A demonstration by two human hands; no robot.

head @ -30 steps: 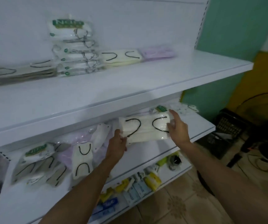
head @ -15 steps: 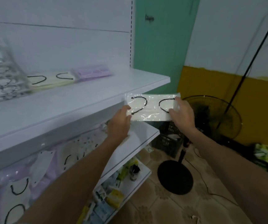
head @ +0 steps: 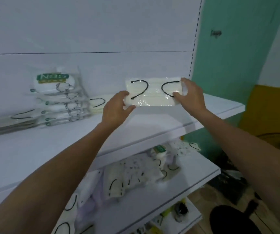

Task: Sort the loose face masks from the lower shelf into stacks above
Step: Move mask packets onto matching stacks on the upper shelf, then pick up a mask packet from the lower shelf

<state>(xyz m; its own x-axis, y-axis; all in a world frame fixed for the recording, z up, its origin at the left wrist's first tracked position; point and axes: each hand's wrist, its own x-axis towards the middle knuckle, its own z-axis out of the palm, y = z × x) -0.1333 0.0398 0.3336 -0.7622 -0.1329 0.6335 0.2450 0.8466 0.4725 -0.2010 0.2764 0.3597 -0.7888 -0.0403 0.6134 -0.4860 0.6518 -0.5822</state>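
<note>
I hold a clear-wrapped pack of cream face masks (head: 154, 93) with black ear loops, flat and level above the upper shelf (head: 152, 125). My left hand (head: 117, 108) grips its left end and my right hand (head: 190, 95) grips its right end. Behind my left hand lies a low stack of the same cream masks (head: 97, 105). Further left stands a taller stack of green-labelled mask packs (head: 58, 100), then a flat pile of greyish masks (head: 12, 122). Loose masks (head: 136, 173) lie jumbled on the lower shelf (head: 195, 176).
A white back panel closes the shelving behind. A third shelf below holds small bottles and boxes (head: 178, 211). To the right are a green and yellow wall (head: 228, 65), a black fan base (head: 233, 218) and dark crates on the tiled floor.
Both hands lifted the cream mask pack from the lower shelf, out past the shelf edge, and carried it up and back over the upper shelf. My head turned back left toward the shelves.
</note>
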